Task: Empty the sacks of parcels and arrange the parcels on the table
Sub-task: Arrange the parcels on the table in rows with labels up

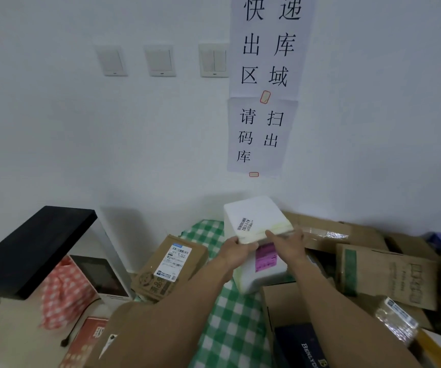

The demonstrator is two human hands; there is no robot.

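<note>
1. Gripped a white foam box (253, 217) at its near edge with the left hand (236, 252) and the right hand (287, 244), fingers curled round the rim.
2. Held it tilted over a second foam box (265, 274) bearing a pink label, on the green-checked table (230, 328).
3. Flanked closely by cardboard boxes (168, 266).

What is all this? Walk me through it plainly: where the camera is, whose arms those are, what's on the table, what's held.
No machine here. The one picture comes from a camera worn on a person's head, looking forward and down, so the two bare arms are that person's own. The left hand and right hand both grip the near edge of a white foam box, held over a second foam box with a pink label. Below lies a green checked cloth with cardboard parcels: a labelled box to the left, more boxes piled on the right. Paper signs hang on the wall.
</note>
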